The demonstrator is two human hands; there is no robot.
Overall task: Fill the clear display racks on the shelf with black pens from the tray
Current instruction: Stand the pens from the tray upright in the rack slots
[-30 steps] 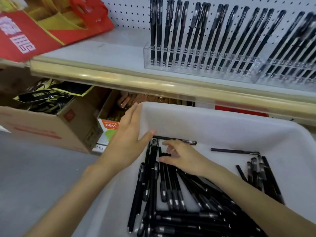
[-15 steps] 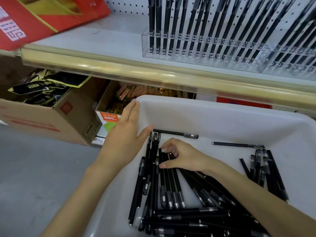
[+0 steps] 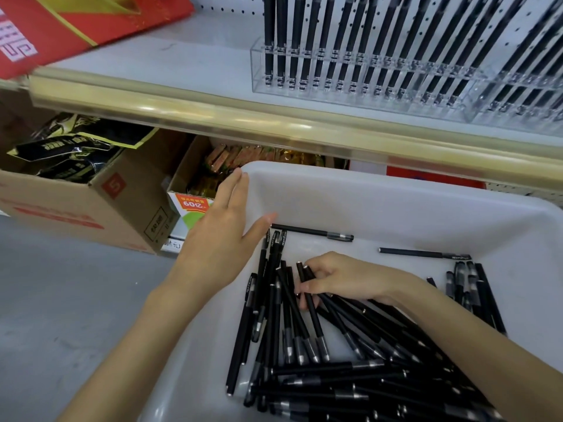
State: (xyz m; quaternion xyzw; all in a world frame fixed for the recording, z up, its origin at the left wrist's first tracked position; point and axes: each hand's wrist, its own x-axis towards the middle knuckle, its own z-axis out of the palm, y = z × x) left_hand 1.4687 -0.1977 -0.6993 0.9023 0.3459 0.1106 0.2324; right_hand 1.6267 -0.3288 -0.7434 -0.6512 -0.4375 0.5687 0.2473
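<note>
A white tray (image 3: 396, 196) holds several loose black pens (image 3: 350, 370), piled mostly in its near half. My right hand (image 3: 344, 278) lies on the pile with fingers curled round one or two black pens (image 3: 312, 312). My left hand (image 3: 225, 239) rests flat against the tray's left wall, fingers straight, thumb inside the rim. On the shelf above stand clear display racks (image 3: 359, 86), their slots holding several upright black pens (image 3: 320, 35). Two single pens (image 3: 313, 232) lie apart near the tray's far wall.
A red and yellow bag (image 3: 67, 28) lies on the shelf at the left. The shelf's gold front edge (image 3: 274, 129) runs just above the tray. Below it stand cardboard boxes (image 3: 91, 205) of packaged goods on the grey floor (image 3: 54, 306).
My right hand has slid nearer along the pile and curled its fingers round pens. The view has tilted downward. My left hand stays on the tray wall.
</note>
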